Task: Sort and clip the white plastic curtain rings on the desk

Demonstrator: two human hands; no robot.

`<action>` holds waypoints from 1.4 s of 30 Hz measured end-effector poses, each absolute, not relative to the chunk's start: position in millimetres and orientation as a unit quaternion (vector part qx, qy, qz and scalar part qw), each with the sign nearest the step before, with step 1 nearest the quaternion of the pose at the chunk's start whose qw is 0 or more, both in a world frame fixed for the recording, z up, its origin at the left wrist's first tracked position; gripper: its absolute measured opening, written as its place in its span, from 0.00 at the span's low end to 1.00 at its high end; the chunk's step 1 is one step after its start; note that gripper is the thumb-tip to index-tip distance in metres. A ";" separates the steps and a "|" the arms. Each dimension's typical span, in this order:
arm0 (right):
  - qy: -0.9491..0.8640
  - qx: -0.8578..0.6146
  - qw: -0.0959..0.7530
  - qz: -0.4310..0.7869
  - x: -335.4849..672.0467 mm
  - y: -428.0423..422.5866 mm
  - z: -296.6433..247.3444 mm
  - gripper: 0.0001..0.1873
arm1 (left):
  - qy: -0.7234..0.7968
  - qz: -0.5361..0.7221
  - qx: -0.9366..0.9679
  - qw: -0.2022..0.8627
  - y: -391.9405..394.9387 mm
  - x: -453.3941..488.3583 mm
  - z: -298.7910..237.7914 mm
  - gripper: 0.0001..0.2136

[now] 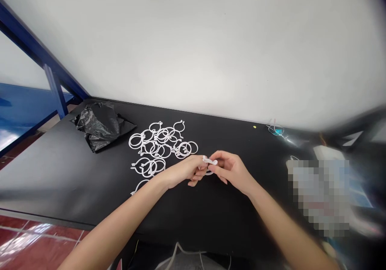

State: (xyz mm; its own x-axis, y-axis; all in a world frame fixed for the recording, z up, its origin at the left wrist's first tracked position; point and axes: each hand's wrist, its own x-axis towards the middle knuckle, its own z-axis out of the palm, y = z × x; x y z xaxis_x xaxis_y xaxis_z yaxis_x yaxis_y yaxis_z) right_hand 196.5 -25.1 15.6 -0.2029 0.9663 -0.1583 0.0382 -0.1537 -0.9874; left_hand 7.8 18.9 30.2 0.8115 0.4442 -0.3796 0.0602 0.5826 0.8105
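Over the black table, my two hands meet around one white ring [209,172], a thin plastic loop with small knobbed ends. My left hand [195,170] is closed, pinching the ring near one end. The fingers of my right hand [231,167] pinch it by the other end. Part of the loop is hidden behind my fingers. Just left of my hands lies a loose spread of similar white rings [163,136], some overlapping. Several have a gap with knobbed ends, while others look closed.
A crumpled black plastic bag [101,127] lies at the table's left rear. Toward the back right is a small transparent item with blue marks [276,130]. A blurred, pixelated package [319,197] sits at the right. A white wall [211,52] rises behind the black table [99,189].
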 end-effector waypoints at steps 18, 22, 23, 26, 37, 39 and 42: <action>-0.412 -0.279 0.415 0.762 198.6 -33.2 27.3 0.18 | 0.196 0.208 0.481 0.829 10.8 6.0 33.8 0.20; -0.426 -0.385 0.426 0.699 199.6 -23.3 30.3 0.12 | 0.396 0.336 0.633 0.574 19.8 -6.0 51.9 0.17; -0.435 -0.414 0.433 0.672 196.5 -20.5 30.2 0.11 | 0.436 0.361 0.655 0.500 21.5 -13.8 59.1 0.16; -0.495 -0.453 0.428 0.605 179.7 -11.7 28.9 0.12 | 0.480 0.382 0.697 0.371 18.9 -45.5 76.5 0.14; -0.656 -0.478 0.383 0.440 137.6 14.0 19.3 0.18 | 0.630 0.231 0.742 -0.003 -55.6 -91.4 -21.2 0.45; -0.707 -0.492 0.391 0.325 134.3 17.1 13.7 0.20 | 0.632 0.218 0.743 0.003 -45.1 -98.4 -25.3 0.48; -0.805 -0.478 0.285 0.207 127.0 29.9 6.6 0.43 | 0.619 0.191 0.761 0.038 -16.5 -110.1 -24.2 0.56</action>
